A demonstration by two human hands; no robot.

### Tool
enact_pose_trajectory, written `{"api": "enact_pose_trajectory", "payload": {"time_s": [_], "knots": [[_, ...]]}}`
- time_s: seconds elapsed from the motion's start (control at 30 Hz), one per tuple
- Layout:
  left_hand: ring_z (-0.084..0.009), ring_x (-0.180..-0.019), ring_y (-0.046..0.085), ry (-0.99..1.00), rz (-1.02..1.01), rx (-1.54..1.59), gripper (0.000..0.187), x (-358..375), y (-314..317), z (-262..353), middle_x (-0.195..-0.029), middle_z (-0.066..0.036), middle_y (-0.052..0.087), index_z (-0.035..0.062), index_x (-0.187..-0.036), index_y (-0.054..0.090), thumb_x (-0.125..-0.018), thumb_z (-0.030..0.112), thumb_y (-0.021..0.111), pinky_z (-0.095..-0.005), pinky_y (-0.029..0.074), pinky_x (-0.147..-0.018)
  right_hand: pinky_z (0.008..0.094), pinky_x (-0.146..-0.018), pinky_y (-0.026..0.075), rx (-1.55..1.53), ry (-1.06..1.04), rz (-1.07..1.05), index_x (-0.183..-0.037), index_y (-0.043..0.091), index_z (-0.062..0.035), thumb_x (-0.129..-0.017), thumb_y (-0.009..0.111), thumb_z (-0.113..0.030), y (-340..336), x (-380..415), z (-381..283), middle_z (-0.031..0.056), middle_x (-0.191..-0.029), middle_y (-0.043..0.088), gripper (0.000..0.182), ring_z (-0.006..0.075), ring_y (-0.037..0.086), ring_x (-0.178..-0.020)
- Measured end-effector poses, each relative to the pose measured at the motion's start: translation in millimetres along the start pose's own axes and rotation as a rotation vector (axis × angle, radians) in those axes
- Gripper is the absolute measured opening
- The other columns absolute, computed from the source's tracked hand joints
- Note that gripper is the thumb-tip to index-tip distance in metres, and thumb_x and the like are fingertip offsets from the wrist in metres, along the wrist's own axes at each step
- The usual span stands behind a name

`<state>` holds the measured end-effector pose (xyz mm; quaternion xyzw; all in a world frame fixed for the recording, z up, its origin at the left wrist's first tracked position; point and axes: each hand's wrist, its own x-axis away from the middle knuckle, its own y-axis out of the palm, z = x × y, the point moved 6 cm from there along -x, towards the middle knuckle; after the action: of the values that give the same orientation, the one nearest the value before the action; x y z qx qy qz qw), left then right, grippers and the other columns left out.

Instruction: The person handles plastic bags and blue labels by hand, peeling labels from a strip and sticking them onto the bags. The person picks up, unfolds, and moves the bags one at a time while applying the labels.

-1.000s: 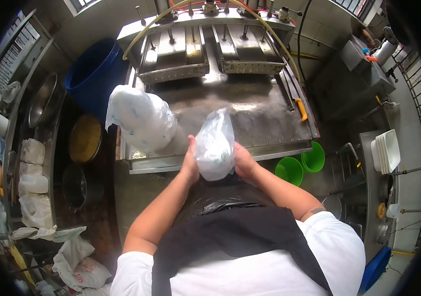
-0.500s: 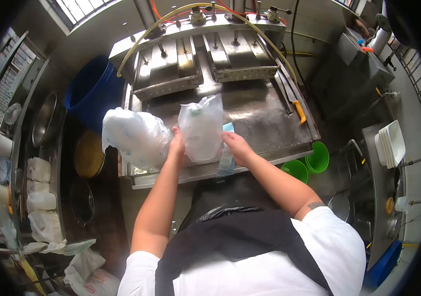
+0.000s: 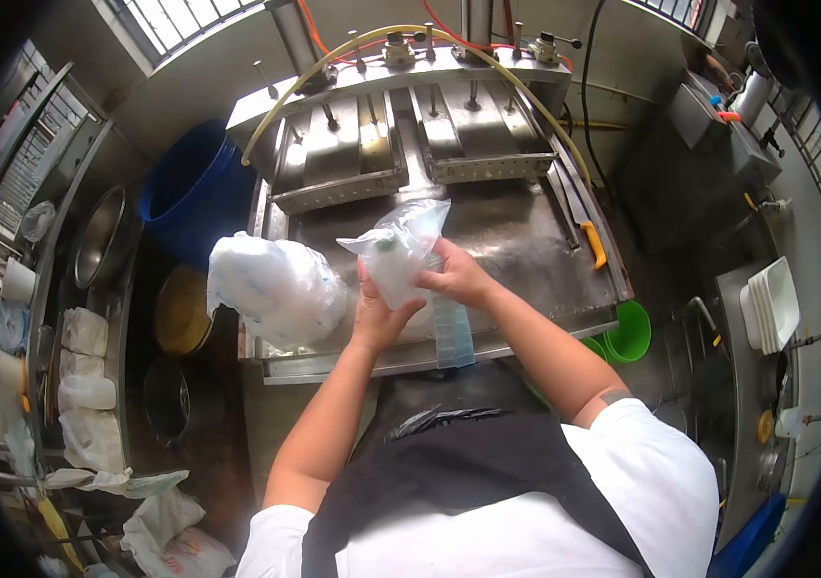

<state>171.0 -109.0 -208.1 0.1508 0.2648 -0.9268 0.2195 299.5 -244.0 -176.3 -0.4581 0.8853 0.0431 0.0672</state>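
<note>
A translucent plastic bag (image 3: 396,265) is held over the front of the steel table, its loose top corners spread and a small green patch near the top. My left hand (image 3: 378,313) is closed round its lower left side. My right hand (image 3: 458,275) grips its right side. A light blue strip (image 3: 453,332) lies below my right hand, across the table's front edge. To the left stands a bulky white plastic bag (image 3: 275,289) with blue marks, on the steel table (image 3: 526,226).
Two steel press moulds (image 3: 338,159) stand at the back of the table. A knife with a yellow handle (image 3: 593,244) lies at the right edge. Green buckets (image 3: 630,332) are below at right, a blue barrel (image 3: 194,188) at left. White trays (image 3: 769,303) stand far right.
The held bag is now gathered between both hands and raised, its top tilted right. My right hand has moved from the blue strip onto the bag. The view has shifted slightly.
</note>
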Motion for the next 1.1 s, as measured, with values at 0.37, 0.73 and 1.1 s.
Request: {"api": "enact_pose_trajectory", "payload": {"time_s": [0.37,0.73,1.1], "knots": [[-0.0332,-0.135,0.055,-0.167,-0.096,-0.048,0.095,-12.7,-3.1,-9.3,-0.149,-0.019,0.054,0.0025,-0.157,0.028,-0.088,0.027,0.088,-0.0448,0.047,-0.11,0.034,-0.107,0.048,-0.089,0.236,0.129,-0.151,0.057,-0.004,-0.099,0.077,-0.041,-11.5,23.0,67.2,0.0073,-0.139,0.065,0.067,0.0156,0.059,-0.126],[-0.032,-0.124,0.062,-0.506,-0.057,-0.029,0.087,61.5,-42.6,-15.9,-0.144,-0.023,0.056,-0.0029,-0.159,0.034,-0.097,0.04,0.078,-0.0427,0.054,-0.1,0.0267,-0.07,0.055,-0.143,0.215,0.041,-0.124,0.068,-0.0049,-0.105,0.063,-0.009,7.7,128.3,-14.4,0.003,-0.102,0.073,0.02,0.0099,0.066,-0.078],[-0.0205,-0.084,0.071,-0.711,-0.193,0.951,0.023,61.8,-48.1,85.4,-0.103,-0.011,0.07,-0.001,-0.116,0.061,-0.105,0.018,0.067,-0.0372,0.061,-0.075,0.0292,-0.077,0.055,-0.173,0.242,-0.161,-0.142,0.048,-0.0112,-0.104,0.067,-0.01,95.6,141.2,-66.9,0.0102,-0.111,0.074,0.042,0.0124,0.069,-0.081]]}}
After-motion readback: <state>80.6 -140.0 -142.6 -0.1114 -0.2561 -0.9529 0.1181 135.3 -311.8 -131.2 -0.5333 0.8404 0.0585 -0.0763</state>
